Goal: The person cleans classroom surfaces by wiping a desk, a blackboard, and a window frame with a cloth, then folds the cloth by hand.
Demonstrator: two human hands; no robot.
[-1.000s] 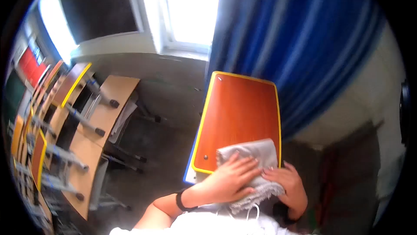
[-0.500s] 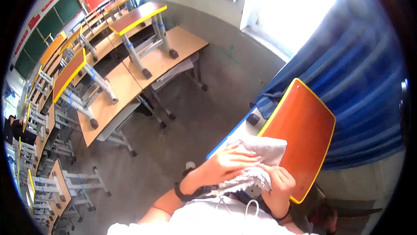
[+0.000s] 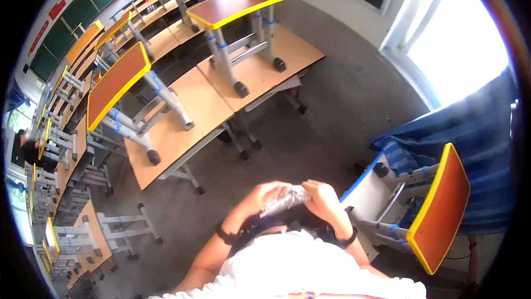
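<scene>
A crumpled grey-white cloth (image 3: 285, 199) is stretched between my two hands in front of my body. My left hand (image 3: 269, 195) has its fingers closed around the cloth's left end. My right hand (image 3: 322, 199) grips the other end, its thumb side facing the cloth. Close by on the right, a stool with an orange seat and yellow edge (image 3: 442, 210) stands on a white desk top with a blue edge (image 3: 369, 193), away from both hands.
Wooden desks (image 3: 191, 125) run in rows ahead and left, with yellow-edged stools (image 3: 238, 6) standing on them. A blue curtain (image 3: 475, 111) hangs by the window on the right. At the far left is another person (image 3: 30, 149). Grey floor (image 3: 182, 213) lies between the desks.
The view has turned, so the desks and right-hand stool sit further right. The cloth, folded flat over my hands before, is now bunched between them, and my hands are further apart.
</scene>
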